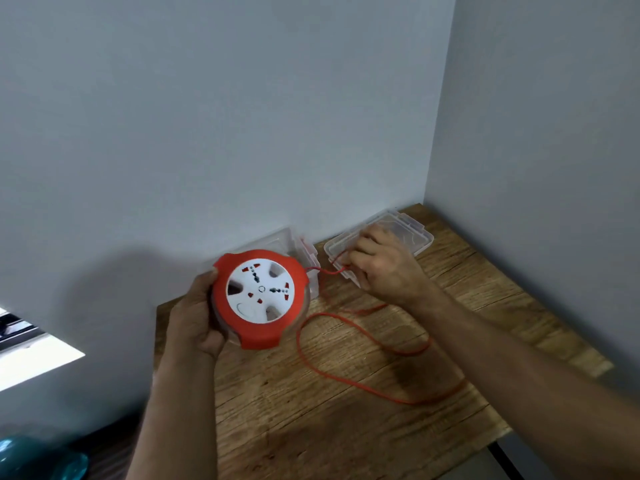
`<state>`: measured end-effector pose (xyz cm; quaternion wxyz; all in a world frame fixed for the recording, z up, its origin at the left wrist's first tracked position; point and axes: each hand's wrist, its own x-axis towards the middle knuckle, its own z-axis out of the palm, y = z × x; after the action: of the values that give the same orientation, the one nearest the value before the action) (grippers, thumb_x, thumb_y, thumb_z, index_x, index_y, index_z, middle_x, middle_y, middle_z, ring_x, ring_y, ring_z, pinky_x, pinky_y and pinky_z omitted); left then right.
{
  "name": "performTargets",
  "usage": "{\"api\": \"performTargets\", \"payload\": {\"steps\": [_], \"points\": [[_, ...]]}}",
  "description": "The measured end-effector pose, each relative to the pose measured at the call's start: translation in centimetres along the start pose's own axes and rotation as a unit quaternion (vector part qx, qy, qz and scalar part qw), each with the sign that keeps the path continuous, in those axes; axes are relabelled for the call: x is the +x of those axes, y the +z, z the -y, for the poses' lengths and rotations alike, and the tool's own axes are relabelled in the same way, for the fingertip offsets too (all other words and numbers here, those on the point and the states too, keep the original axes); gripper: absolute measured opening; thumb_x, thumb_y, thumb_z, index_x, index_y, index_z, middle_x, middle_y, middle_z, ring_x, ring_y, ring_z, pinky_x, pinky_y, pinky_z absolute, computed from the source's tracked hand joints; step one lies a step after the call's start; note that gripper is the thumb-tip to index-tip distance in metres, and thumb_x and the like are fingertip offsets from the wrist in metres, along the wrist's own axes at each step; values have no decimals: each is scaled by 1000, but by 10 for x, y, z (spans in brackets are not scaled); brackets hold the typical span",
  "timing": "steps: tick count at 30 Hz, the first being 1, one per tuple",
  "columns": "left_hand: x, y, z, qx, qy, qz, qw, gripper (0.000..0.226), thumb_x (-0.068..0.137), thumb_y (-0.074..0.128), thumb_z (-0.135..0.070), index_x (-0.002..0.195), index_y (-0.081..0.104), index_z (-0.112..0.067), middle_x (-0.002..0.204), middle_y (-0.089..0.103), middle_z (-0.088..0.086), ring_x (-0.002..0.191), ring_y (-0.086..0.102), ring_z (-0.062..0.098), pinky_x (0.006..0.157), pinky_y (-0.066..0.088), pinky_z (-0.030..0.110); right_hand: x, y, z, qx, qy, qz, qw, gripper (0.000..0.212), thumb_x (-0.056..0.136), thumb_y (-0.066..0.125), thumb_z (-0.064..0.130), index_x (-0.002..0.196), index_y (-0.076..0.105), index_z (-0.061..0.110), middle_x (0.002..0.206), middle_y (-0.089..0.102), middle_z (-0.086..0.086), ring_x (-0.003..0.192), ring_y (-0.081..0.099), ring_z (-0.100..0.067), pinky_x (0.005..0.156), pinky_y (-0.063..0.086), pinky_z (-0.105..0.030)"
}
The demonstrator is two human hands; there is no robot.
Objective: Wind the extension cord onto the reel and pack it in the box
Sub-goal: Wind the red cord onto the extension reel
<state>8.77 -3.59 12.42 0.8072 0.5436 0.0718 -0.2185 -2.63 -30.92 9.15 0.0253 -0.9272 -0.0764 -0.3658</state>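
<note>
Counted one red-and-white reel (pixel 260 299), one red cord (pixel 363 341), two clear plastic containers (pixel 420 241) (pixel 304 254), two hands (pixel 194 320) (pixel 384 265), one wooden table (pixel 311 427).

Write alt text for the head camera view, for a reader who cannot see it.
A person's left hand holds a round orange and white cord reel above a wooden table, while the right hand pinches the orange cord near it. Loose cord loops across the table; a clear plastic box and its lid sit against the wall.
</note>
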Motion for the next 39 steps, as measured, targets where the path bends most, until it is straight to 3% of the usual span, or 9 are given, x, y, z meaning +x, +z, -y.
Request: {"api": "performTargets", "payload": {"steps": [4, 8, 13, 23, 26, 29, 31, 35, 39], "points": [[0, 5, -8, -4, 33, -22, 999, 43, 97, 60, -28, 132, 67, -5, 129, 71, 19, 105, 73, 31, 96, 57, 49, -19, 4, 0, 32, 119, 234, 964, 29, 93, 62, 24, 120, 71, 19, 111, 70, -3, 95, 67, -30, 77, 52, -36], [1, 13, -1, 34, 61, -48, 996, 43, 91, 71, -21, 128, 69, 1, 124, 73, 22, 87, 74, 29, 92, 59, 50, -9, 0, 25, 95, 61, 99, 989, 31, 95, 57, 26, 125, 66, 24, 108, 67, -1, 86, 67, -22, 63, 54, -35], [-1, 22, 10, 69, 53, -30, 996, 39, 87, 77, -24, 119, 73, -3, 114, 77, 20, 94, 76, 40, 83, 62, 52, 21, 6, 69, 98, -16, 178, 979, 48, 98, 51, 41, 144, 38, 38, 133, 53, -6, 89, 68, -24, 56, 51, -33], [-8, 25, 26, 117, 174, 24, 977, 12, 90, 75, -15, 88, 83, -24, 87, 84, -1, 77, 81, 22, 57, 62, 28, 28, 22, 99, 163, 199, 152, 954, 67, 81, 65, 50, 141, 37, 39, 114, 72, -9, 93, 69, -32, 73, 54, -32], [-10, 28, 33, 140, 215, 40, 966, 14, 88, 77, -13, 94, 83, -24, 92, 84, 1, 86, 81, 21, 67, 64, 31, 27, 23, 127, 412, 435, 94, 795, 66, 81, 74, 37, 138, 43, 38, 111, 70, -4, 78, 70, -24, 60, 51, -23], [-15, 28, 42, 182, 251, 64, 949, 21, 88, 77, -14, 106, 82, -22, 102, 83, 3, 97, 79, 25, 78, 65, 37, 41, 19, 137, 611, 656, 54, 440, 44, 91, 64, 42, 129, 52, 24, 77, 68, -6, 41, 57, -11, 38, 45, -21], [-15, 28, 45, 145, 246, 49, 957, 21, 88, 77, -13, 108, 82, -19, 103, 83, 6, 100, 78, 29, 81, 65, 40, 48, 11, 133, 656, 675, 69, 330, 33, 99, 52, 43, 118, 55, 16, 63, 65, -5, 40, 58, -9, 39, 48, -22], [-12, 32, 43, 81, 210, 9, 974, 18, 92, 74, -12, 93, 85, -26, 95, 84, 4, 88, 81, 25, 66, 65, 33, 43, -1, 124, 639, 616, 137, 439, 22, 101, 52, 21, 113, 60, 5, 66, 72, -1, 45, 65, -12, 41, 54, -26], [-9, 32, 41, 49, 173, -12, 984, 28, 91, 73, -7, 75, 86, -26, 78, 82, -3, 73, 79, 15, 62, 65, 31, 25, -1, 101, 401, 512, 173, 740, 21, 92, 67, 33, 90, 71, 12, 70, 74, -4, 54, 67, -16, 52, 58, -32]]}}
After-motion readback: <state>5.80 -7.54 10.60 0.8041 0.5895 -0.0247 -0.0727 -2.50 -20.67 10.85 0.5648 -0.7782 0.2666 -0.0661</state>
